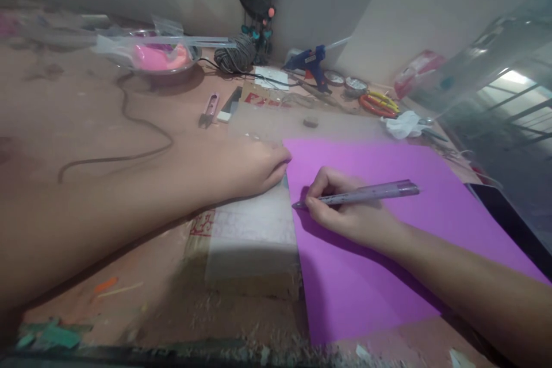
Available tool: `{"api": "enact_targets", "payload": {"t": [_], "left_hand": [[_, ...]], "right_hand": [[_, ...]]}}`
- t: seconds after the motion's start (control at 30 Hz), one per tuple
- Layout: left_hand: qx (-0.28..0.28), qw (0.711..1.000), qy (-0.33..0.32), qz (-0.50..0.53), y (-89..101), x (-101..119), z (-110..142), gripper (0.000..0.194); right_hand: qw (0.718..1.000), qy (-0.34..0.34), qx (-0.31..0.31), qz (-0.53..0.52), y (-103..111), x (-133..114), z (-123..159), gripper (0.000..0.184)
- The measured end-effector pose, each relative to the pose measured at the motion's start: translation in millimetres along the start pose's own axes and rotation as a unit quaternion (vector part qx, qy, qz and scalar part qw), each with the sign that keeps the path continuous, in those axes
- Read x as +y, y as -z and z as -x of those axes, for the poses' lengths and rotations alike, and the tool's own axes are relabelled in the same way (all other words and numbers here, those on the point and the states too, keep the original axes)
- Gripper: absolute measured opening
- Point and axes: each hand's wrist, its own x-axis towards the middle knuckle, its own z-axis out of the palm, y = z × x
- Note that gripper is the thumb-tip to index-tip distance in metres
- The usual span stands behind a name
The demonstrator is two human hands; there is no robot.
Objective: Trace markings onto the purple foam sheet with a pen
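Hands point(265, 167) bare | L forearm point(129, 207) bare, broad nr cam | R forearm point(466, 267) bare, slim, tapers twd wrist

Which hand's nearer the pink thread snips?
Left. The left hand is in front and right of the thread snips; the right hand, holding a pen, is farther that way.

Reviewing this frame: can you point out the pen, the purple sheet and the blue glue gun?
Pen point(364, 194): head view, middle of the barrel.
Purple sheet point(366, 287): head view, bare surface on its lower part.
Blue glue gun point(309, 60): head view, on the body.
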Motion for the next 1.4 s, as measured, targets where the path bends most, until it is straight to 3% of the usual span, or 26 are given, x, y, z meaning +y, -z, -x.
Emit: {"api": "enact_targets", "payload": {"t": [0.33,0.67,1.1,1.4], "left_hand": [[0.009,1.000,-0.006,-0.003,-7.8,-5.8,1.9,0.037],[-0.003,1.000,0.002,-0.003,1.2,1.9,-0.8,0.036],[-0.005,1.000,0.008,0.001,-1.1,-0.5,0.4,0.035],[0.005,1.000,-0.001,0.003,-4.3,-3.6,2.0,0.037]], "right_hand": [[1.000,-0.014,-0.009,-0.013,1.1,-2.0,-1.5,0.015],[0.999,-0.017,-0.012,-0.029,1.5,-2.0,-0.5,0.015],[1.000,-0.015,0.001,-0.015,-0.4,-0.2,-2.4,0.015],[0.998,-0.036,0.010,-0.060,3.4,-3.4,1.3,0.016]]}}
